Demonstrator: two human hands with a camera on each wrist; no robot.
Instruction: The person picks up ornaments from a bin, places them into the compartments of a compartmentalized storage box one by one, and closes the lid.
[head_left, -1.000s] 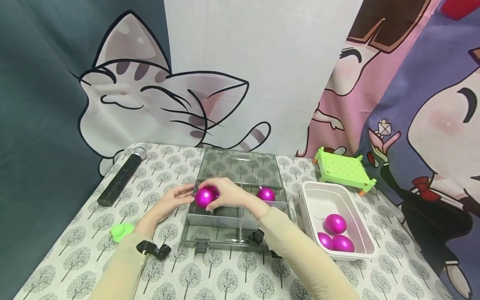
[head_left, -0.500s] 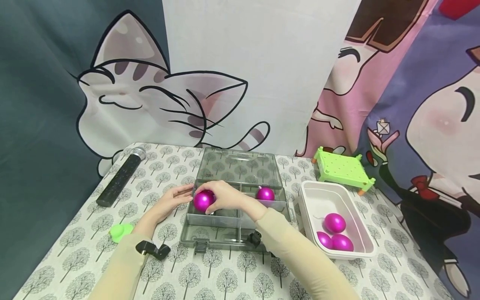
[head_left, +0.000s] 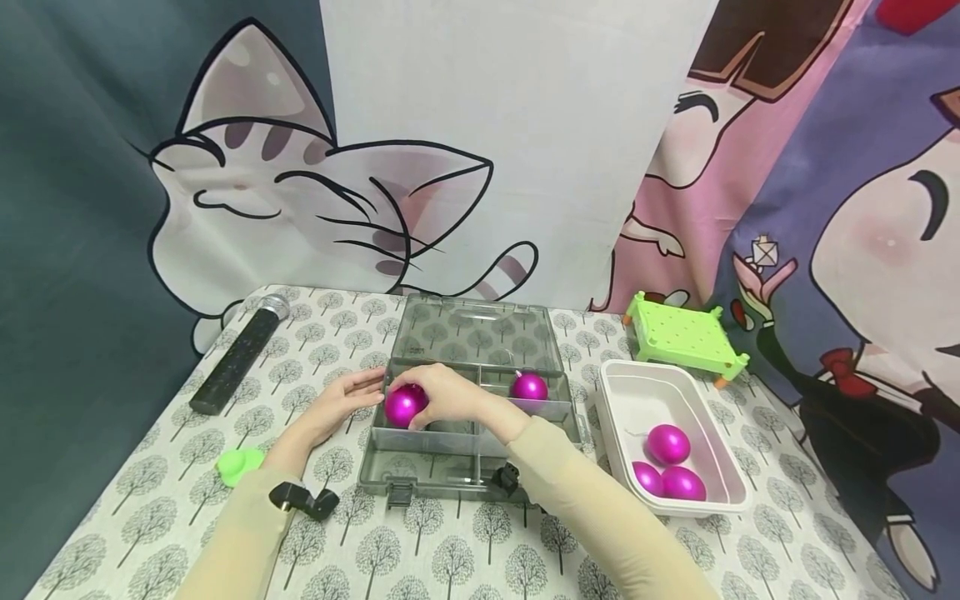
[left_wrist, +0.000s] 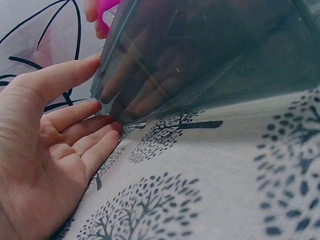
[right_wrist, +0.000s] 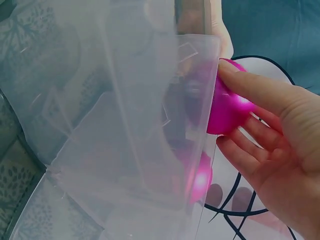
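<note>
In the head view my right hand [head_left: 450, 395] grips a glossy magenta Christmas ball [head_left: 403, 407] low in the back left compartment of a smoky clear divider box [head_left: 420, 467]. The right wrist view shows thumb and fingers around that Christmas ball [right_wrist: 227, 112], partly behind a translucent divider. My left hand [head_left: 333, 408] rests at the box's left side. Its fingers are extended, and in the left wrist view the fingertips [left_wrist: 95, 107] touch the box wall [left_wrist: 210, 60]. Another Christmas ball [head_left: 529, 386] lies in the back right compartment.
Right of the box, a white plastic bin [head_left: 626, 392] holds 3 magenta balls [head_left: 669, 444]. Behind it stands a green toy bed [head_left: 686, 335]. A black microphone [head_left: 240, 357] and a green rubber duck [head_left: 238, 465] lie on the left. The box's lid [head_left: 476, 333] is folded back.
My right hand has lowered the Christmas ball slightly, into the back left compartment. The left hand stays against the box's side. The whole head view has shifted a little.
</note>
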